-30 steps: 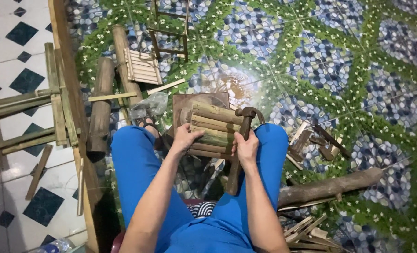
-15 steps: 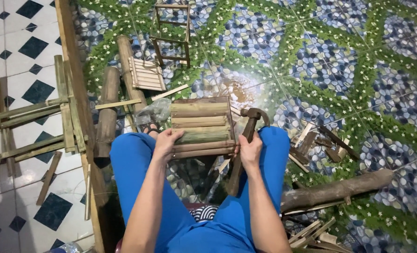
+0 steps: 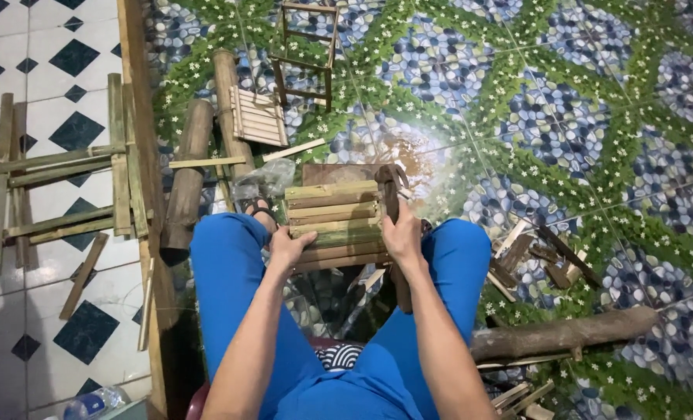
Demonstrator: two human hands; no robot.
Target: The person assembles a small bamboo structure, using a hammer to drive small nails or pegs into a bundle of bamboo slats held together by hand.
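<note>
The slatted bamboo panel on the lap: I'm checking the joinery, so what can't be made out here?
Head view only:
- slatted bamboo panel: underside hidden, facing down.
- Near corners covered by left hand and right hand.
- hammer: handle hidden behind the right hand and forearm.
- Nails: too small to tell.

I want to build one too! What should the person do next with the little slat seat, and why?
Probably steady the slat seat with the left hand and lift the hammer in the right hand to tap a slat, since both hands already rest on the seat's near edge.
</note>
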